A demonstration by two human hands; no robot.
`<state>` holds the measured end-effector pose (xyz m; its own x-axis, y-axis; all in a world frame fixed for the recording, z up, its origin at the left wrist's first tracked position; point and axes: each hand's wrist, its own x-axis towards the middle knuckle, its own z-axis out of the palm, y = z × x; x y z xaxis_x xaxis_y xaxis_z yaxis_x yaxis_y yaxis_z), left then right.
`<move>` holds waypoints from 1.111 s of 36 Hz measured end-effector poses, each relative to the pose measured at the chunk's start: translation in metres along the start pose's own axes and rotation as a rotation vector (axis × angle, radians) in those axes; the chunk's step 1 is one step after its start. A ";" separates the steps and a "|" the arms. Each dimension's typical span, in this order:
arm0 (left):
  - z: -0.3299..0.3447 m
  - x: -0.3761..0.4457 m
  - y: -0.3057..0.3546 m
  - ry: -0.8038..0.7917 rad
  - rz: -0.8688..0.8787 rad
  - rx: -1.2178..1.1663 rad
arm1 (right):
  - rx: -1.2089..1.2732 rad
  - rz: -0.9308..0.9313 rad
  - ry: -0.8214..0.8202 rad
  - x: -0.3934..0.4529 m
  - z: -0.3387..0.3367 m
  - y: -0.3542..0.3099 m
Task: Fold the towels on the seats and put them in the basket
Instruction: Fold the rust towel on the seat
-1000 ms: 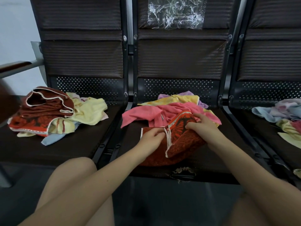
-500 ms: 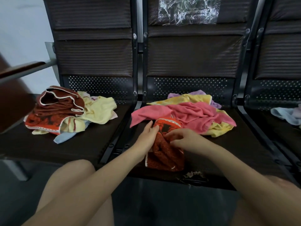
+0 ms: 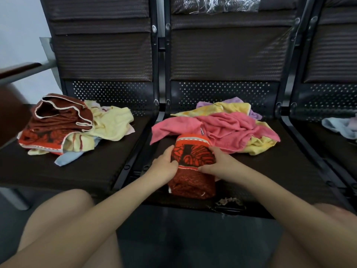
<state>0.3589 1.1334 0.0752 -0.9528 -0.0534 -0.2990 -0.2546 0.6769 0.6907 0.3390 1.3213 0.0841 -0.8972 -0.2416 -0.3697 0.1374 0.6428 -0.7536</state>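
- Since a second ago the red towel (image 3: 193, 161) has gone from a loose, open spread to a compact folded bundle, and both hands have closed in on its sides.
- That towel lies on the front part of the middle seat (image 3: 270, 171), just in front of the pink towel (image 3: 228, 130) and touching its near edge.
- Left hand (image 3: 164, 167) cups the bundle's left side with curled fingers; the grip looks snug rather than tight.
- Right hand (image 3: 218, 165) grips the right side, thumb over the top and fingers curled round the edge.
- Holding from both sides probably keeps the folds from springing open and readies the bundle for lifting.
- Pink towel rests rumpled on a yellow towel (image 3: 258, 146), with a purple towel (image 3: 220, 104) peeking out behind; all look unfolded.
- On the left seat (image 3: 58, 175) sits another heap: a dark red towel (image 3: 61, 117) on top, a pale yellow towel (image 3: 112, 122) beside it and a blue towel (image 3: 65, 159) poking out underneath.
- A light blue towel (image 3: 340, 126) shows at the edge of the right seat (image 3: 328, 151).
- No basket is in view, so where the folded bundle must travel, and what the basket holds, cannot be told.
- Most of the folding, I judge, is yet to be done.
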 end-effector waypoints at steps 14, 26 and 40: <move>0.021 -0.021 -0.028 0.123 0.183 0.398 | 0.307 -0.060 0.042 0.003 0.028 0.002; -0.011 -0.014 0.003 0.000 0.043 -0.119 | 0.338 -0.266 0.160 -0.003 0.020 -0.014; -0.080 -0.079 0.024 0.426 0.177 -0.725 | 0.419 -0.678 0.110 -0.049 0.022 -0.111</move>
<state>0.4146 1.0953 0.1677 -0.9323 -0.3609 0.0251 -0.0011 0.0723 0.9974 0.3767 1.2461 0.1739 -0.8747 -0.3949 0.2809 -0.3259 0.0503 -0.9441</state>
